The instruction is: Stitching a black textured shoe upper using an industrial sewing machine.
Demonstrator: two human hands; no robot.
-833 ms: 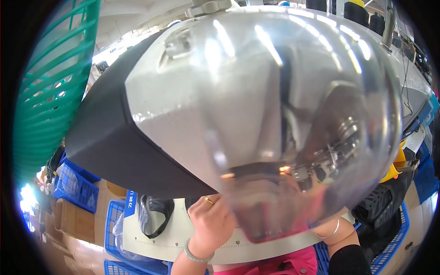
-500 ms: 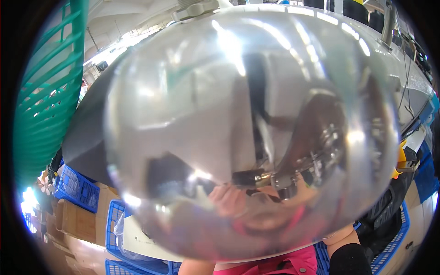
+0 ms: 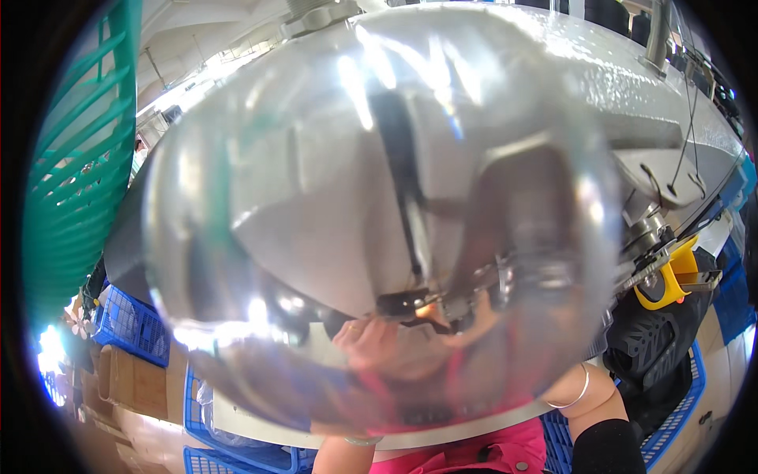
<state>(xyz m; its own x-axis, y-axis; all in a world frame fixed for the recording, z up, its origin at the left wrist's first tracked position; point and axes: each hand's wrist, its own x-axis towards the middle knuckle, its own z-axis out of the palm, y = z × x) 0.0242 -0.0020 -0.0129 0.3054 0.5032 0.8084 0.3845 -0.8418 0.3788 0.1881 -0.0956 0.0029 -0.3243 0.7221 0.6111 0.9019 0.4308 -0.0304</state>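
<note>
A large, rounded, mirror-bright metal housing (image 3: 379, 197) fills the middle of the head view, very close and blurred. Behind its lower edge both my hands are hidden. My left forearm (image 3: 344, 455) comes in at the bottom with a band at the wrist. My right forearm (image 3: 588, 395), with a thin bracelet and a black sleeve (image 3: 608, 447), reaches up behind the housing's lower right. A blurred reflection on the metal shows fingers near small machine parts, but not what they hold. Right of the housing are a yellow curved part (image 3: 668, 278) and thin threads (image 3: 685, 142) through hooks.
A green slatted plastic basket (image 3: 79, 182) stands close at the left. Blue crates (image 3: 133, 324) and a cardboard box (image 3: 133, 385) lie below it. At the lower right, a blue basket (image 3: 696, 383) holds black ridged items (image 3: 649, 340). A pale tabletop edge (image 3: 466, 432) curves before me.
The shiny housing has shifted left in the view, uncovering the yellow part, the thread hooks and more of my right forearm. My left wrist band now shows.
</note>
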